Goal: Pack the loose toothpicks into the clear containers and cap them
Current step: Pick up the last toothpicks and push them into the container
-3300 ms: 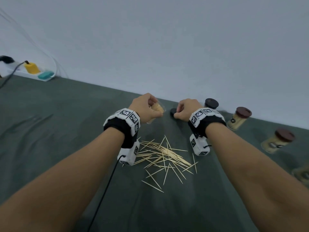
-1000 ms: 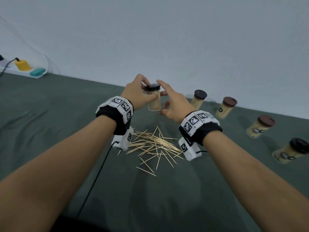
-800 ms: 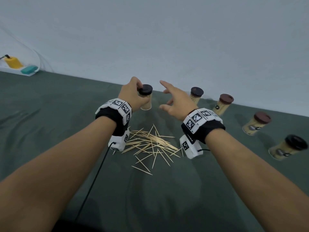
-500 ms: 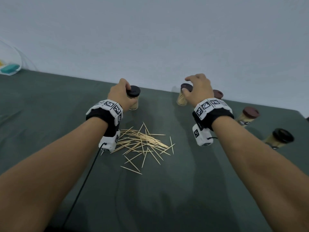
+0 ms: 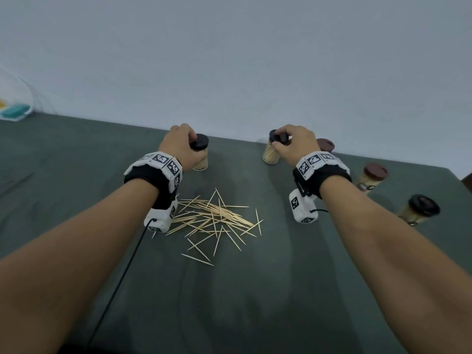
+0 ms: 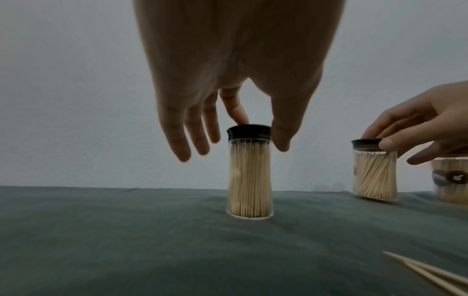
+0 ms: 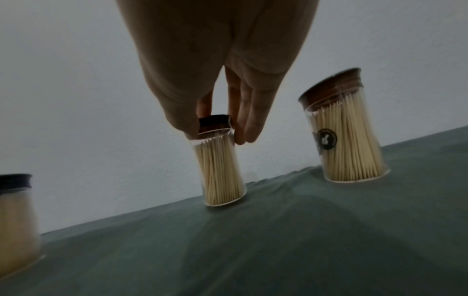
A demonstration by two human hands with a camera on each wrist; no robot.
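Loose toothpicks lie in a pile on the green cloth between my wrists. Behind the pile, my left hand pinches the black cap of a full clear container between thumb and forefinger. That container stands upright on the cloth. To its right, my right hand pinches the black cap of a second clear container. This one is full of toothpicks and leans, its base on the cloth.
Three more capped containers stand along the back right: brown caps, black cap. The wall runs close behind them. The table's right corner is near. A teal object lies far left.
My left hand brought the newly capped container down and left and stood it on the cloth. My right hand let go of that cap, moved right, and took hold of the neighbouring container's cap.
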